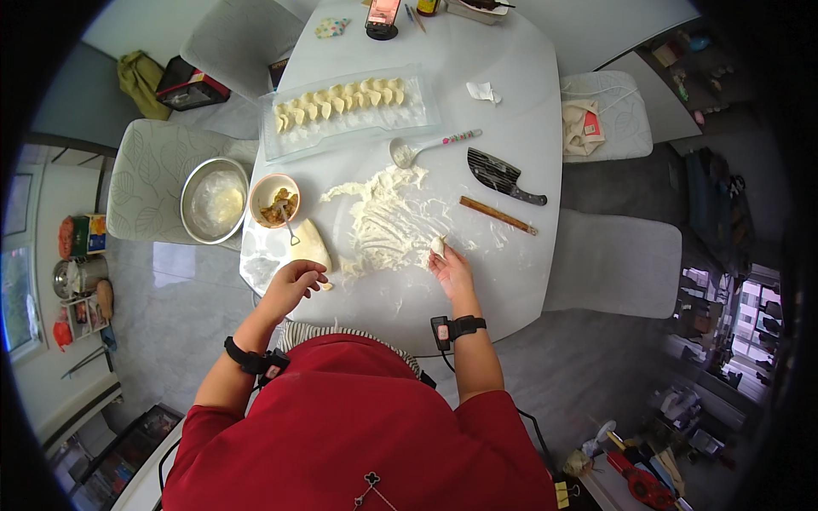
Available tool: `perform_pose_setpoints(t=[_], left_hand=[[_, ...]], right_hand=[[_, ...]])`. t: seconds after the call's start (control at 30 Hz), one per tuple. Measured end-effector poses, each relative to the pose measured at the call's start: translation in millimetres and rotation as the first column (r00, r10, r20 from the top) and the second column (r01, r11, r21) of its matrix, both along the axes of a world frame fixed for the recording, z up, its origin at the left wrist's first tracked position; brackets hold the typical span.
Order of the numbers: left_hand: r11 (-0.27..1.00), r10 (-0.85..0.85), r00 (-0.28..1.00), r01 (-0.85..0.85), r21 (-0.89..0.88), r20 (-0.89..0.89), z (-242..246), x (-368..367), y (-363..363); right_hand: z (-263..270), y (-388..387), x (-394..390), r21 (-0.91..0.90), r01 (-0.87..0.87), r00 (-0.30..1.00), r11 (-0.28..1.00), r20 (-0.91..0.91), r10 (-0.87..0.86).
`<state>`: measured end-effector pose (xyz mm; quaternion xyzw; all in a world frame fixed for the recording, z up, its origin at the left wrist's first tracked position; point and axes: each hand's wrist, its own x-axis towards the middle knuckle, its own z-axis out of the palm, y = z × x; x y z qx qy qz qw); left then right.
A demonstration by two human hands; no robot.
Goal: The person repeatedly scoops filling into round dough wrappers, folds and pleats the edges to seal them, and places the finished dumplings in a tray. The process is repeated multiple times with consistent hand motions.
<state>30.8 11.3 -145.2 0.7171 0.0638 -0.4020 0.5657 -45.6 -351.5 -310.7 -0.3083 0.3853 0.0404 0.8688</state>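
My right hand (452, 274) is raised at the near edge of the scattered flour (390, 223), a small pale piece of dough (438, 245) pinched in its fingertips. Over the near end of a large, smooth slab of dough (308, 246) hangs my left hand (295, 285), its fingers loosely bent with nothing visible in them. A small bit of dough (327, 287) lies just right of that hand. Beyond the slab stands a bowl of brown filling (275, 199) with a metal spoon (287, 220) in it. Filled dumplings (339, 99) line a clear tray (287, 148) farther back.
A cleaver (501, 172) and a short wooden rolling pin (498, 215) lie to the right. Behind the flour rests a large spoon (404, 153) holding flour. A metal basin (185, 207) sits on the left chair (147, 172). Far back stands a phone (382, 19).
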Motion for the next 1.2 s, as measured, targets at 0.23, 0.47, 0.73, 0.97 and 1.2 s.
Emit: perform_pose_setpoints(t=[0.23, 0.47, 0.73, 0.97, 1.2], left_hand=[[1.000, -0.018, 1.000, 0.018, -0.014, 0.015, -9.2, 6.9, -2.0], [0.999, -0.023, 1.000, 0.024, 0.032, -0.002, -20.9, 20.3, 3.9], [0.995, 0.100, 0.994, -0.098, -0.035, 0.040, -30.3, 43.3, 19.0], [0.979, 0.203, 0.979, -0.203, -0.022, -0.001, -33.9, 60.5, 39.6], [0.971, 0.235, 0.971, -0.236, -0.025, -0.048, -35.8, 73.3, 39.4]], right_hand=[[7.1, -3.7, 4.4, -0.100, 0.076, 0.997, 0.992, 0.000, -0.076], [15.9, -7.9, 83.0, -0.647, -0.100, 0.993, 0.756, -0.017, 0.116], [39.4, -11.0, 333.6, -0.982, -0.062, 0.970, 0.180, -0.016, 0.245], [30.4, 6.2, 441.4, -0.884, -0.310, 0.928, -0.350, -0.361, 0.088], [8.0, 10.1, 455.7, -0.806, -0.340, 0.887, -0.484, -0.446, 0.119]])
